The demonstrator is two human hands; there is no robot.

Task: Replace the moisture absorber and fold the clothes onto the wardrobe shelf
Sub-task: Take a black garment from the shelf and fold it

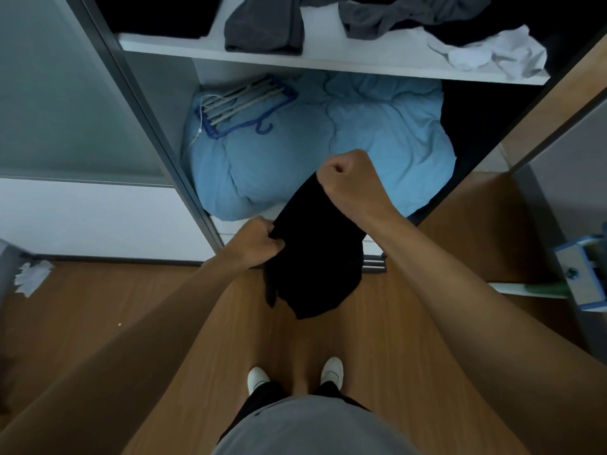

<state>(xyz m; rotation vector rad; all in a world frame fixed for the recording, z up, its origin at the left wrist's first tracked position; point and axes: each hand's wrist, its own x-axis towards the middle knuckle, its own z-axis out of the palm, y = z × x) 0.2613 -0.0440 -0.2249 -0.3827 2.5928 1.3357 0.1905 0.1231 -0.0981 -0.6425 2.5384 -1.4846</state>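
I hold a black garment (315,257) in front of the open wardrobe; it hangs down over the wooden floor. My left hand (258,243) pinches its left edge. My right hand (348,180) is higher, fisted around its top corner. On the white wardrobe shelf (328,59) above lie a dark grey garment (264,26), a crumpled grey one (404,18) and a crumpled white one (492,49). I see no moisture absorber.
A light blue duvet (328,142) fills the wardrobe bottom, with a blue multi-bar hanger (243,106) on it. The sliding door (65,103) stands at left. Crumpled white paper (33,277) lies on the floor at left. A blue-and-white object (581,274) is at right.
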